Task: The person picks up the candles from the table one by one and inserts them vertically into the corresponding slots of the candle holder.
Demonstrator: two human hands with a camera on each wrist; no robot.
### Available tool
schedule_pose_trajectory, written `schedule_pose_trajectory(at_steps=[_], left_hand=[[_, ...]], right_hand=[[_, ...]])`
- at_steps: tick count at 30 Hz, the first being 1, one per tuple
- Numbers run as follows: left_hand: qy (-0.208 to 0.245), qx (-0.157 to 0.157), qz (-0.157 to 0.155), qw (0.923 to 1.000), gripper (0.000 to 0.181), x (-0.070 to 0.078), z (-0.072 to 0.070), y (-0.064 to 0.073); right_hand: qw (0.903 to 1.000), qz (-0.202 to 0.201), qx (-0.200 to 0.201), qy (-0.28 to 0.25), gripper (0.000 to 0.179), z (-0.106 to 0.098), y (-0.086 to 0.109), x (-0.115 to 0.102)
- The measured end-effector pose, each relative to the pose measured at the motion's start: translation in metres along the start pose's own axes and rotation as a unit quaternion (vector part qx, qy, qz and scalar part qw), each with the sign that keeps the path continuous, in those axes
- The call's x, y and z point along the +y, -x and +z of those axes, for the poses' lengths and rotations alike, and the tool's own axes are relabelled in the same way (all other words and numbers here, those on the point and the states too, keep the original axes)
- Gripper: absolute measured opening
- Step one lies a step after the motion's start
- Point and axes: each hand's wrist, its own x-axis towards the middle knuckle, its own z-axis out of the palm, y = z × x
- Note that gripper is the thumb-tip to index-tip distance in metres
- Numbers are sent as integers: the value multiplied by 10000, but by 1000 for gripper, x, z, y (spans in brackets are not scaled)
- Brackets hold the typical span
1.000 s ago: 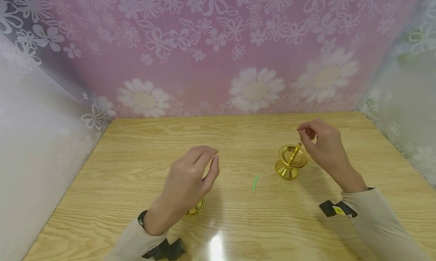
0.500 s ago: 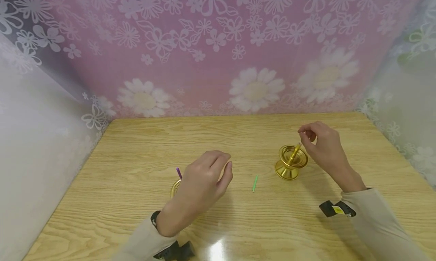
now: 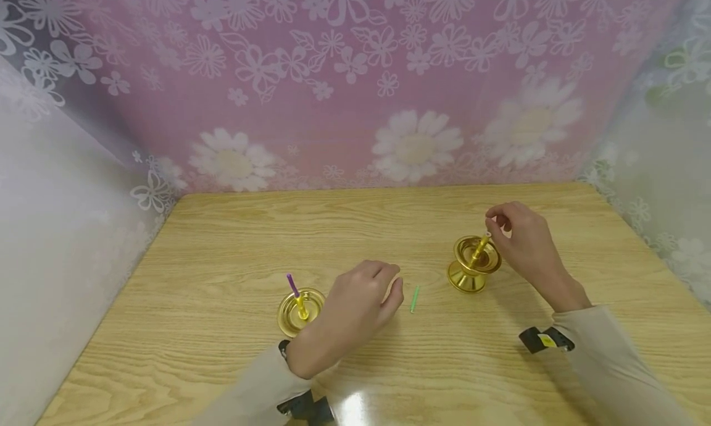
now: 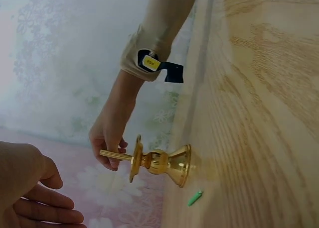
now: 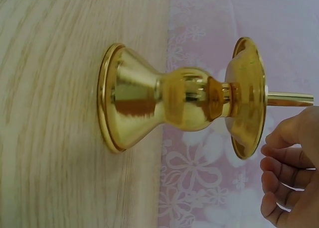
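My left hand is over the table, fingers loosely bent and holding nothing. Just right of its fingertips lies a slim green stick, like a thin candle. At the right stands a brass candle holder with a wide dish and an upright tube. My right hand is beside the top of that tube, its fingers loosely curled around nothing in the right wrist view. A second brass candle holder stands at the left, partly behind my left forearm. A thin purple stick rises from its tube.
All of this stands on a light wood-grain table. A pink flowered backdrop closes off the far edge, with pale flowered panels at the left and right sides.
My left hand has moved right, away from the left candle holder and towards the green stick, uncovering the holder's dish and the purple stick. The right hand has dipped slightly beside the tube.
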Motion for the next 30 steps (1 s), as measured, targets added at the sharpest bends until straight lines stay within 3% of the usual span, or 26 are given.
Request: schedule_pose_trajectory(at_steps=[6,14,24,30], left_hand=[[-190,-595,-203,9978,20,-1,16,3],[-371,-995,-322,9938,16,0,33,-1],[-1011,-1593,-577,9803,19,8,52,-3],[-1339,-1871,-590,9714,23,11,62,-6]], right_hand=[[9989,184,-340,274,17,2,-1,1],[9963,193,-618,565,29,5,1,8],[9929,209,-940,702,40,10,0,16],[9875,155,-1389,728,53,8,0,19]])
